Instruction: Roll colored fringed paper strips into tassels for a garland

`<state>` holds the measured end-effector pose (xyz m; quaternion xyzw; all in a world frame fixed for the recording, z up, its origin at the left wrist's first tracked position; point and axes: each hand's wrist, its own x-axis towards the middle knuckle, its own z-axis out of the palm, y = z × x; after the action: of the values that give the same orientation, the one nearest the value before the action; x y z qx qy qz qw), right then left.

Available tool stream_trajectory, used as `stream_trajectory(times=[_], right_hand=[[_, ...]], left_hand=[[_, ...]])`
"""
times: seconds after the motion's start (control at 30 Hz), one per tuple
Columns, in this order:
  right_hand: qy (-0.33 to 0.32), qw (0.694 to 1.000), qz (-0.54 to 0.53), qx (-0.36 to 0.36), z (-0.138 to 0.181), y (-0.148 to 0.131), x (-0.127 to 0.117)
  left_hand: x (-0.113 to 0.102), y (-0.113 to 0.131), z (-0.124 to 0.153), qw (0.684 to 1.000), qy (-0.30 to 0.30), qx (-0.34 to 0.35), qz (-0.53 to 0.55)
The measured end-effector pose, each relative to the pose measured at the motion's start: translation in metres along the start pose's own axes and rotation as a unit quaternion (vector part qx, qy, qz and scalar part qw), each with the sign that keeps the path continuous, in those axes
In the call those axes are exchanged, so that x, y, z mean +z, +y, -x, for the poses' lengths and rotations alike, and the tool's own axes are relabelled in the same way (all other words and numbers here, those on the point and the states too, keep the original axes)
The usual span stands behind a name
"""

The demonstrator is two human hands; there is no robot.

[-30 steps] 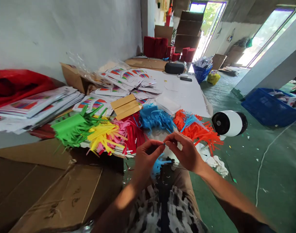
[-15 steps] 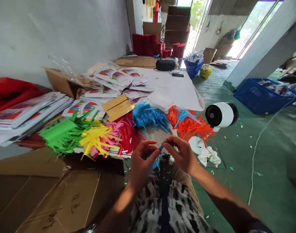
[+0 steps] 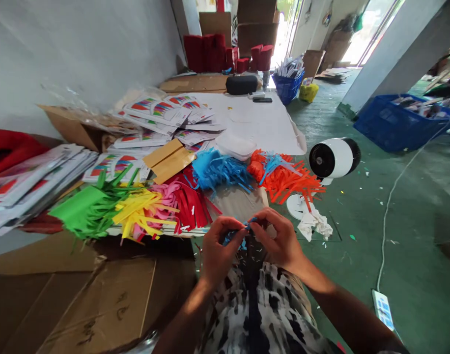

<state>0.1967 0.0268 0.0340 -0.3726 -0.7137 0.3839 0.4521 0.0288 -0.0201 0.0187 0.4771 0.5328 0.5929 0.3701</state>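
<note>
Pinching a narrow blue papery strip (image 3: 252, 221) between them, the bare left hand (image 3: 220, 248) and bare right hand (image 3: 280, 239) nearly meet before the black-and-white patterned garment (image 3: 280, 309), near a fringed bright-blue paper bundle (image 3: 221, 169).

And it's colour all along the table's (image 3: 264, 125) near edge: green fringe (image 3: 79, 209) leftmost, then yellow fringe (image 3: 134, 209), pink fringe (image 3: 166, 199), red fringe (image 3: 193, 204), blue fringe (image 3: 221, 169) farther in, orange fringe (image 3: 284, 182) at the near right corner! Packets (image 3: 158, 118) crowd the left side; towards the far edge, a black case (image 3: 241, 84) and phone (image 3: 262, 100).
</note>
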Motion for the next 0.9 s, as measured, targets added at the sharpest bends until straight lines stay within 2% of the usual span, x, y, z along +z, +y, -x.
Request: stream_trajectory(times=[0.07,0.13,0.23,0.4,0.53,0.6,0.77,0.83,0.9], right_hand=[[0.014,1.0,0.015,-0.018,0.003,0.003,0.001],[0.013,1.0,-0.008,-0.004,0.005,0.008,0.002],[0.014,0.994,-0.085,0.06,0.006,0.016,0.002],[-0.026,0.956,-0.232,0.178,0.009,0.018,-0.007],[0.063,0.935,-0.28,0.207,0.01,0.012,-0.015],[0.061,0.934,-0.288,0.2,0.008,0.009,-0.015],[-0.09,0.951,-0.212,0.208,-0.003,0.006,-0.013],[-0.082,0.965,-0.152,0.2,-0.014,0.008,-0.02],[-0.024,0.982,-0.1,0.16,-0.033,0.009,-0.033]], left_hand=[[0.002,0.001,0.002,1.0,-0.013,-0.005,0.004],[0.003,0.002,0.002,0.998,-0.052,-0.019,0.019],[0.004,0.003,0.001,0.992,-0.119,-0.038,0.023],[0.008,-0.001,0.004,0.987,-0.149,-0.054,-0.017],[0.008,-0.009,0.009,0.978,-0.194,-0.069,-0.025],[0.008,-0.013,0.011,0.976,-0.201,-0.084,-0.002],[0.014,-0.021,0.011,0.978,-0.166,-0.123,0.028],[0.015,-0.023,0.009,0.974,-0.173,-0.142,0.028],[0.012,-0.024,0.007,0.974,-0.172,-0.148,0.02]])
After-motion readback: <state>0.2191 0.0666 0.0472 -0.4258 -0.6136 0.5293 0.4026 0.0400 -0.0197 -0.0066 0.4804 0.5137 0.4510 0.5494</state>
